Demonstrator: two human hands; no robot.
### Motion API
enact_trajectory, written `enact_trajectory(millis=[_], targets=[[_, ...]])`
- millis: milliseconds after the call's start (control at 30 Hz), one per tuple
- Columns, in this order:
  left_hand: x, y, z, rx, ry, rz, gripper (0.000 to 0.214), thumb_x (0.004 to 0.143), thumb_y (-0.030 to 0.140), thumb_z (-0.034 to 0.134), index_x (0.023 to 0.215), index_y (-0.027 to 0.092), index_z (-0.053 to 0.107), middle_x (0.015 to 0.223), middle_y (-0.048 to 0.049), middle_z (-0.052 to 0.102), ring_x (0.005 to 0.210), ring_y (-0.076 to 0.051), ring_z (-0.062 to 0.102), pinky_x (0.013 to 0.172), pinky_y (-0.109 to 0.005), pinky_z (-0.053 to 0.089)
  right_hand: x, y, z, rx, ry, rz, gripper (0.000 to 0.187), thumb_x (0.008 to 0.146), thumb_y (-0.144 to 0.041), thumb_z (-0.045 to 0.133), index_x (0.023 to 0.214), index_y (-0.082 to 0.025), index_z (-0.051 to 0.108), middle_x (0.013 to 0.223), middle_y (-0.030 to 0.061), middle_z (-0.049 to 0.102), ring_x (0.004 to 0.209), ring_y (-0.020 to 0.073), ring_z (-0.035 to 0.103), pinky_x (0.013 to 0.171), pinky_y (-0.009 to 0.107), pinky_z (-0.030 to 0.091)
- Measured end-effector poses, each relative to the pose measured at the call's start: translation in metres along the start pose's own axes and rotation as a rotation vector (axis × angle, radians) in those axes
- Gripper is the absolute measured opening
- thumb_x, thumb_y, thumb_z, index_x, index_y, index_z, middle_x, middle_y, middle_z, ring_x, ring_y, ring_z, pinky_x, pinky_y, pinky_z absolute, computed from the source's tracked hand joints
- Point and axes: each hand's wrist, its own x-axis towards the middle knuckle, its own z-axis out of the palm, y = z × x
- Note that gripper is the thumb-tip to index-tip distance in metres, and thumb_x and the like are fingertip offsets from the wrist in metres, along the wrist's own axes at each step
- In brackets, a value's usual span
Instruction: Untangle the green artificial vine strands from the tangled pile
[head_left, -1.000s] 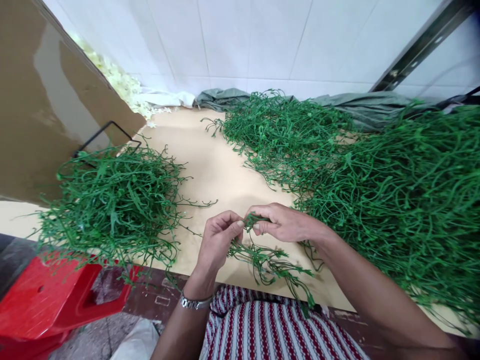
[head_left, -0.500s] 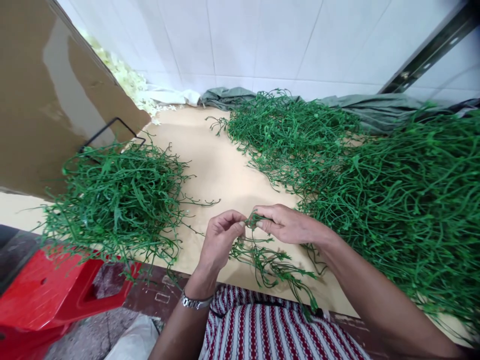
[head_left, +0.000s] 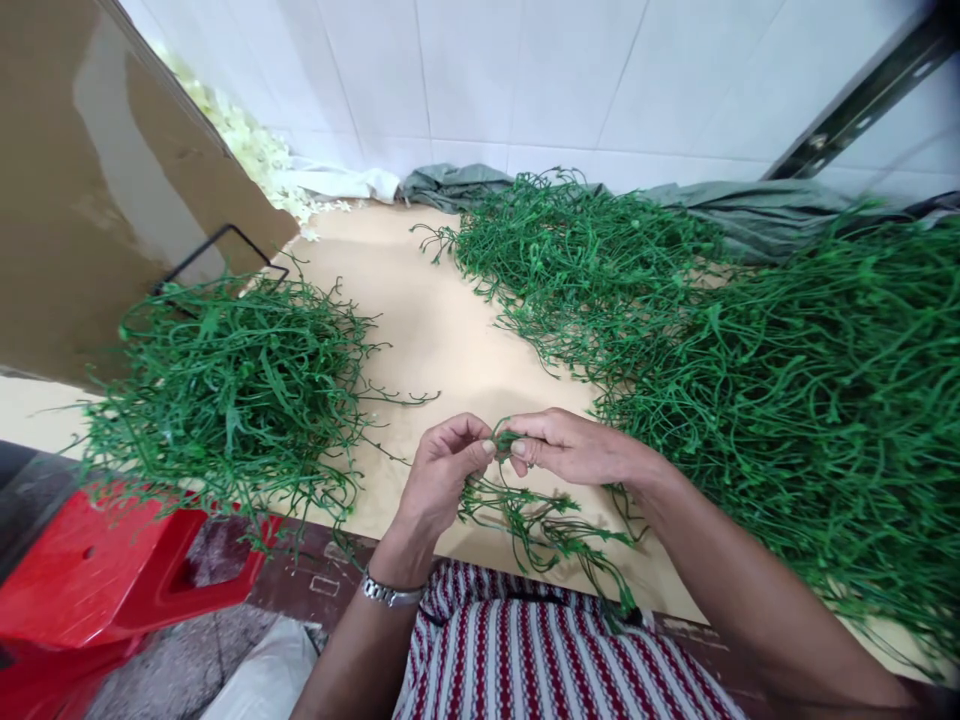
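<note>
A green plastic stem (head_left: pixel 540 520) with thin branching sprigs hangs between both hands over the near edge of the tan table (head_left: pixel 427 320). My left hand (head_left: pixel 442 472), a metal watch on its wrist, pinches the stem's top between thumb and fingers. My right hand (head_left: pixel 574 448) pinches the same top end from the right, fingertips almost touching the left hand's. A heap of the same green stems (head_left: pixel 232 390) lies to the left of the hands. A much bigger mass of stems (head_left: pixel 750 360) covers the table's right side.
A red plastic stool (head_left: pixel 97 580) stands at lower left beside the table. A brown board (head_left: pixel 90 190) leans at the left, with a black wire frame at its foot. White petals (head_left: pixel 247 150) and grey-green cloth (head_left: pixel 450 185) lie along the tiled wall. My striped clothing shows below.
The two hands have drawn slightly closer together on the stem's top; the hanging sprigs shifted a little. The piles have not moved.
</note>
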Motion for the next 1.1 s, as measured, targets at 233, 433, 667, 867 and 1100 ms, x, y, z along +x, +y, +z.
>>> enact_trajectory(millis=[233,433,667,867,1100], targets=[[0.000,-0.002,-0.005,0.179,-0.120,0.034,0.023,0.071,0.031,0.062,0.062,0.013,0.049,0.051,0.0056,0.039,0.048,-0.005,0.028,0.046,-0.021,0.019,0.000,0.006,0.002,-0.157,0.086,-0.099,0.013,0.083,-0.015,0.041,0.074,-0.015,0.051,0.065,-0.0008,0.049,0.060,0.0105,0.043,0.055,0.022,0.030],[0.000,-0.002,-0.008,0.169,-0.157,0.022,0.023,0.071,0.033,0.061,0.066,0.013,0.049,0.054,0.0053,0.038,0.049,-0.006,0.028,0.046,-0.021,0.019,0.001,0.007,0.006,-0.188,0.157,-0.115,0.017,0.082,-0.016,0.042,0.065,-0.017,0.040,0.061,-0.0029,0.039,0.059,0.0105,0.037,0.054,0.022,0.025],[-0.001,0.001,-0.002,0.237,-0.107,0.032,0.017,0.065,0.024,0.063,0.066,0.014,0.049,0.059,0.0041,0.043,0.052,-0.006,0.034,0.048,-0.019,0.026,0.001,0.013,0.009,-0.097,0.212,-0.125,0.014,0.081,-0.017,0.042,0.067,-0.018,0.040,0.066,-0.0019,0.039,0.063,0.0117,0.037,0.057,0.023,0.028],[0.000,0.001,-0.002,0.363,-0.140,0.062,0.011,0.068,0.020,0.058,0.064,0.014,0.049,0.056,0.0053,0.039,0.051,-0.006,0.032,0.048,-0.020,0.024,0.000,0.014,0.013,0.015,0.184,-0.110,0.009,0.080,-0.016,0.041,0.071,-0.017,0.042,0.071,-0.0010,0.040,0.069,0.0126,0.039,0.062,0.024,0.032],[0.000,0.002,0.001,0.307,-0.079,0.050,0.011,0.066,0.018,0.055,0.061,0.015,0.046,0.054,0.0050,0.041,0.050,-0.007,0.033,0.048,-0.019,0.026,0.004,0.014,0.014,0.033,0.207,-0.076,0.018,0.081,-0.019,0.041,0.065,-0.018,0.034,0.064,-0.0035,0.033,0.062,0.0104,0.034,0.055,0.021,0.028]])
